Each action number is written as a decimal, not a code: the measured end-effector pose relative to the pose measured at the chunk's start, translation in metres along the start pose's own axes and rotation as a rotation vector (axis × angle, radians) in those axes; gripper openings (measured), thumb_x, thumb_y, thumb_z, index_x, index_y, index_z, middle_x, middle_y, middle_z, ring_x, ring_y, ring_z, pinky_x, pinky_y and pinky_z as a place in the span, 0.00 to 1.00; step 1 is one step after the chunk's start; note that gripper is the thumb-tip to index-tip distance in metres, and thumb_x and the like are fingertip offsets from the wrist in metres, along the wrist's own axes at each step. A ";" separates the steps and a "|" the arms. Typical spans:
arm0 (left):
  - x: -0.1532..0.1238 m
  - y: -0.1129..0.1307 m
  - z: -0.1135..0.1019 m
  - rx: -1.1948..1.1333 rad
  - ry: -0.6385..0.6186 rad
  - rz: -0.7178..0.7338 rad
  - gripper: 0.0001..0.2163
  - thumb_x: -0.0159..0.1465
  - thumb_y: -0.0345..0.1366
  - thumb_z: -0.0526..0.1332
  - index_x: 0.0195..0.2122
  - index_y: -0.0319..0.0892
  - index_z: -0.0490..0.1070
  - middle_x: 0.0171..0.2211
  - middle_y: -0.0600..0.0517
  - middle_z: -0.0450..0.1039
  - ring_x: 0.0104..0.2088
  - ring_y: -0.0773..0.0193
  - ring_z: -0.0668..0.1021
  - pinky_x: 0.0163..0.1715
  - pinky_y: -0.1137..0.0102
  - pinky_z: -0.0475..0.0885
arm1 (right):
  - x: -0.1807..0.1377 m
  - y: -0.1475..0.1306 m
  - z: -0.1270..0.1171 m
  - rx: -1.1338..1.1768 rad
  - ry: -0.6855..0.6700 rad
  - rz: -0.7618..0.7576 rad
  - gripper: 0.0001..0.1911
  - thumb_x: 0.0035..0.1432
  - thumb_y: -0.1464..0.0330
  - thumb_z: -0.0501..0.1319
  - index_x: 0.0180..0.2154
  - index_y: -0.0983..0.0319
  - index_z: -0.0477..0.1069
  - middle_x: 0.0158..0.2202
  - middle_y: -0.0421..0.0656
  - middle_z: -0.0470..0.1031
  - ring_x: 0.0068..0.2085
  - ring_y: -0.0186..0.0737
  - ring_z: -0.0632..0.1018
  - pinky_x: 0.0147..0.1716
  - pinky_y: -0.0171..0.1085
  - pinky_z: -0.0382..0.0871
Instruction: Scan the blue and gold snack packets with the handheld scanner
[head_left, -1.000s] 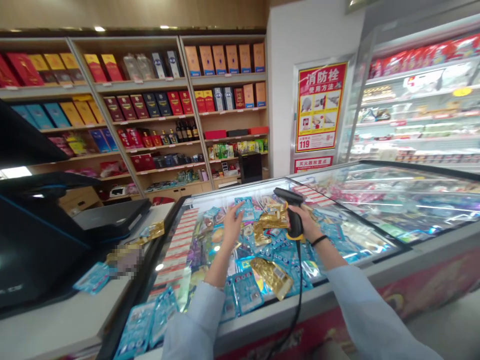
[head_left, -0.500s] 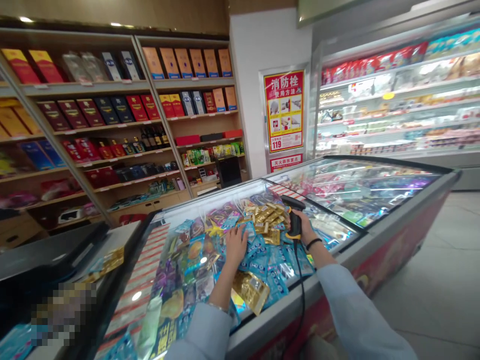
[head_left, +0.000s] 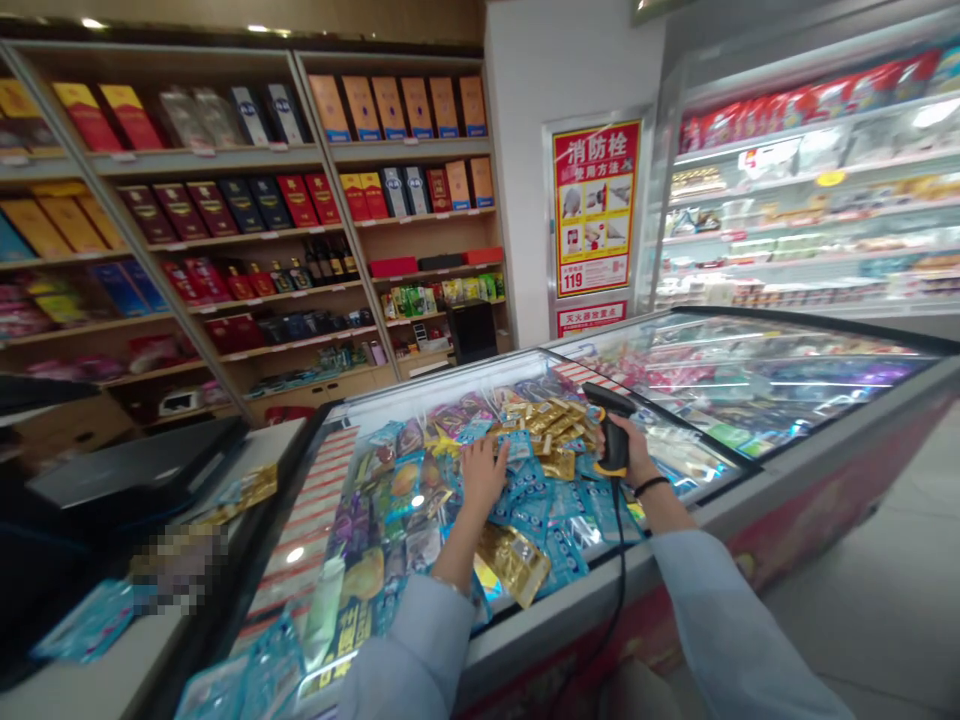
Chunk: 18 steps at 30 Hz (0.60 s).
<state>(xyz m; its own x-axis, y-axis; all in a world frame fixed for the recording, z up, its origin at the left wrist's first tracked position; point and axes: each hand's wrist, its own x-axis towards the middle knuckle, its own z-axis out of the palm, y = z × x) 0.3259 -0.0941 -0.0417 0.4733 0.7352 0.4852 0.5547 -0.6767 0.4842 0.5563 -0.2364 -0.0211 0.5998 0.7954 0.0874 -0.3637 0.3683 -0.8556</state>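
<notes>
A black and yellow barcode scanner [head_left: 615, 447] is gripped upright in my right hand [head_left: 639, 455], its head above the fingers and its cable hanging down over the freezer edge. Close to its left side lies a heap of small gold packets [head_left: 551, 420]. My left hand [head_left: 484, 475] rests with fingers stretched out at the left edge of the blue packets [head_left: 532, 510], which spread over the glass top of a chest freezer [head_left: 300, 530]. One larger gold packet [head_left: 519, 565] lies nearer to me, below the left wrist.
On the left, a counter [head_left: 142, 640] carries a dark machine [head_left: 142, 470] and a few packets. More blue packets [head_left: 255, 675] lie at the freezer's near left corner. Behind stand shelves [head_left: 262, 240] of boxes and bottles, with a lit refrigerated case [head_left: 810, 210] at the right.
The view has turned slightly left, so everything sits further right. Both hands stay almost in place over the packets, and the scanner is still held.
</notes>
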 end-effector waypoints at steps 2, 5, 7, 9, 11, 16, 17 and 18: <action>0.005 -0.003 -0.011 -0.014 0.063 -0.022 0.19 0.71 0.46 0.47 0.49 0.42 0.74 0.50 0.43 0.75 0.53 0.53 0.72 0.57 0.54 0.63 | -0.005 -0.005 0.004 0.000 -0.038 -0.026 0.15 0.44 0.56 0.64 0.31 0.60 0.69 0.16 0.36 0.65 0.15 0.34 0.66 0.14 0.34 0.60; 0.015 -0.023 -0.039 -0.020 0.138 -0.056 0.18 0.71 0.44 0.47 0.47 0.42 0.75 0.50 0.43 0.75 0.52 0.53 0.73 0.56 0.54 0.65 | -0.011 -0.013 0.024 -0.045 -0.112 -0.038 0.14 0.46 0.56 0.63 0.31 0.59 0.69 0.16 0.37 0.65 0.15 0.34 0.66 0.14 0.34 0.59; 0.021 -0.049 -0.065 0.013 0.154 -0.071 0.17 0.70 0.43 0.49 0.46 0.42 0.75 0.49 0.42 0.76 0.51 0.52 0.74 0.55 0.54 0.65 | -0.013 -0.017 0.048 -0.070 -0.161 -0.037 0.14 0.46 0.56 0.63 0.29 0.59 0.69 0.16 0.38 0.65 0.15 0.34 0.65 0.13 0.35 0.59; 0.024 -0.082 -0.094 0.075 0.144 -0.095 0.17 0.70 0.42 0.48 0.45 0.42 0.75 0.46 0.42 0.77 0.49 0.53 0.75 0.54 0.55 0.66 | -0.013 -0.018 0.081 -0.060 -0.213 -0.034 0.13 0.46 0.56 0.63 0.29 0.59 0.69 0.16 0.37 0.65 0.14 0.34 0.65 0.12 0.34 0.59; 0.025 -0.119 -0.122 0.157 0.123 -0.154 0.19 0.70 0.42 0.47 0.44 0.40 0.75 0.44 0.42 0.78 0.47 0.53 0.77 0.53 0.57 0.67 | -0.013 -0.013 0.119 -0.031 -0.267 -0.016 0.13 0.47 0.57 0.63 0.30 0.59 0.69 0.16 0.37 0.67 0.14 0.34 0.67 0.12 0.33 0.61; 0.019 -0.191 -0.161 0.308 0.094 -0.301 0.16 0.69 0.38 0.48 0.43 0.39 0.75 0.44 0.40 0.78 0.48 0.53 0.78 0.49 0.60 0.69 | -0.021 0.039 0.212 0.000 -0.363 0.117 0.12 0.47 0.59 0.65 0.28 0.59 0.67 0.16 0.37 0.70 0.14 0.34 0.69 0.12 0.33 0.64; 0.019 -0.200 -0.164 0.313 0.096 -0.306 0.16 0.68 0.36 0.49 0.42 0.39 0.76 0.44 0.40 0.78 0.47 0.53 0.78 0.49 0.61 0.69 | -0.024 0.054 0.225 0.006 -0.376 0.151 0.12 0.48 0.59 0.65 0.27 0.59 0.66 0.16 0.37 0.70 0.14 0.34 0.70 0.12 0.33 0.64; 0.019 -0.208 -0.164 0.312 0.098 -0.303 0.15 0.67 0.35 0.49 0.42 0.40 0.76 0.43 0.41 0.79 0.46 0.53 0.78 0.48 0.61 0.69 | -0.026 0.069 0.236 0.014 -0.389 0.192 0.12 0.48 0.59 0.65 0.26 0.59 0.66 0.16 0.37 0.70 0.14 0.34 0.70 0.12 0.32 0.64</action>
<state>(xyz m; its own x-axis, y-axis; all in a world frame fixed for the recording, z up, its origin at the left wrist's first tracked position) 0.1068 0.0541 -0.0135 0.1986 0.8810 0.4294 0.8456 -0.3755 0.3794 0.3470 -0.1182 0.0380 0.2077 0.9714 0.1154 -0.4537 0.2002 -0.8684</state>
